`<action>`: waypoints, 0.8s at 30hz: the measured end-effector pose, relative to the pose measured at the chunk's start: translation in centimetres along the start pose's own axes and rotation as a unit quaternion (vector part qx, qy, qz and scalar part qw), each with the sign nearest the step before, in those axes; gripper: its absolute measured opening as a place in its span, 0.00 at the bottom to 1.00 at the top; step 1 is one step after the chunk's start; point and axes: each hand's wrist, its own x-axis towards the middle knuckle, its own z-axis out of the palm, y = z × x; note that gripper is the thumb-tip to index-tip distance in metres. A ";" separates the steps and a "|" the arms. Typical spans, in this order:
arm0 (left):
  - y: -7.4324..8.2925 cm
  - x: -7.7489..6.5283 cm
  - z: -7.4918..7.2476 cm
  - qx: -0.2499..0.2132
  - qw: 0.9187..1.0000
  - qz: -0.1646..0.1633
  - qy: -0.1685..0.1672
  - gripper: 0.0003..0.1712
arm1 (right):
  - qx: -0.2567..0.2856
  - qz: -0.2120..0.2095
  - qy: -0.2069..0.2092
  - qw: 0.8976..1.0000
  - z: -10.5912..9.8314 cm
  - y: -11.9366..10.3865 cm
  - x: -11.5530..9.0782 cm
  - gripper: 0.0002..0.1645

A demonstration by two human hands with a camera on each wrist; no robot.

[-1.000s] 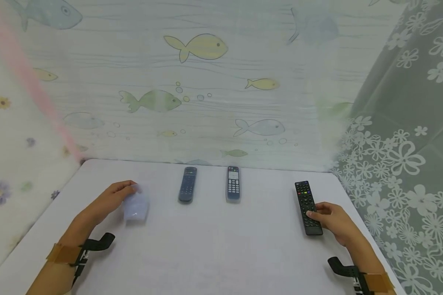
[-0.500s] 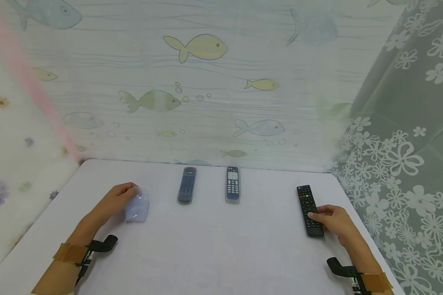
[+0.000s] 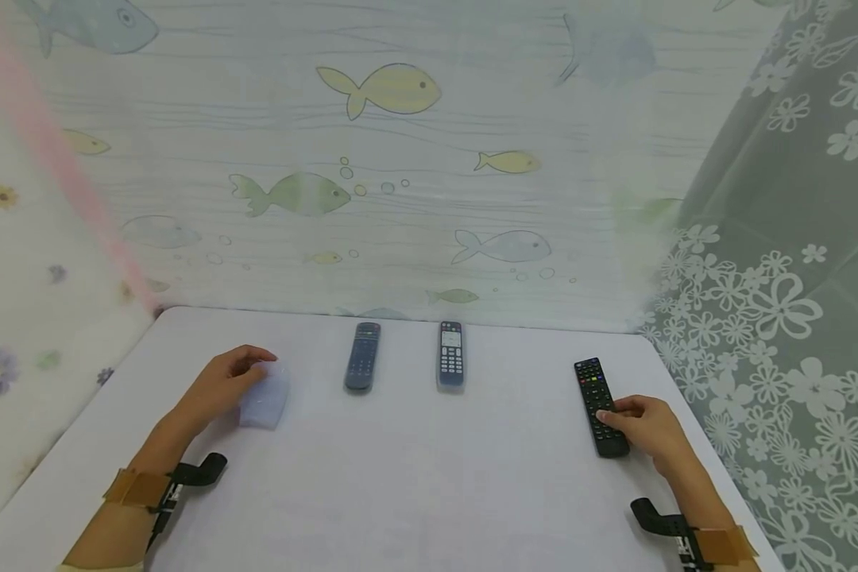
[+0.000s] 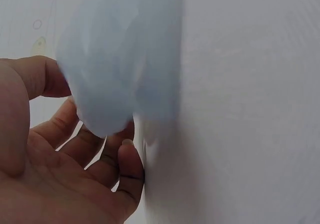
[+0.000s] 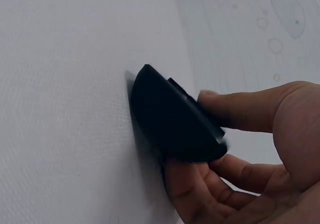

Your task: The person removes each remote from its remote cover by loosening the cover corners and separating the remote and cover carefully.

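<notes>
At the left of the head view, my left hand [image 3: 225, 383] holds a thin, translucent bluish plastic sleeve [image 3: 266, 403] by its upper edge. The left wrist view has the thumb at one edge of the sleeve [image 4: 120, 59] and the curled fingers beneath it, with the fingertips partly behind the plastic. My right hand [image 3: 647, 429], at the right side of the table, grips a black remote control [image 3: 595, 397] by its lower half. Its thumb lies on the buttons and the other fingers are underneath. Seen from the right wrist, the dark end of the remote [image 5: 170, 119] tilts close over the tabletop.
Two more remote controls lie near the table's back edge: a dark blue-grey one [image 3: 362, 357] and one with white keys [image 3: 451, 355]. The white table [image 3: 429, 477] ends against a fish-print curtain [image 3: 400, 159]. A grey floral curtain [image 3: 794, 357] borders the right side.
My left hand has shifted slightly right, and its index finger has spread away from the thumb at the sleeve's top. The black remote has sunk slightly toward me in my right hand.
</notes>
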 end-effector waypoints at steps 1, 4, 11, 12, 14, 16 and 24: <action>0.0 0.0 0.0 -0.003 1.000 -0.001 0.000 0.19 | -0.004 -0.002 0.003 1.000 0.0 0.0 0.0 0.40; -0.1 0.0 0.0 -0.008 1.000 -0.007 -0.004 0.19 | -0.010 -0.003 0.004 1.000 0.0 -0.1 -0.1 0.39; -0.1 0.1 -0.4 0.005 1.000 -0.018 -0.010 0.19 | -0.017 0.005 0.000 1.000 0.0 -0.1 -0.1 0.40; -0.1 0.1 -0.5 0.006 1.000 -0.019 -0.011 0.19 | -0.019 0.005 -0.001 1.000 -0.1 0.0 -0.1 0.41; -0.2 0.1 -0.5 0.006 1.000 -0.017 -0.014 0.19 | -0.024 0.005 -0.003 1.000 -0.2 0.0 -0.1 0.41; -0.3 0.1 -0.5 0.006 1.000 -0.018 -0.016 0.20 | -0.030 0.003 -0.004 1.000 -0.2 0.0 -0.2 0.41; -0.5 0.0 -0.5 0.004 1.000 -0.012 -0.004 0.30 | -0.042 -0.007 -0.005 0.999 -0.5 -0.1 -0.3 0.37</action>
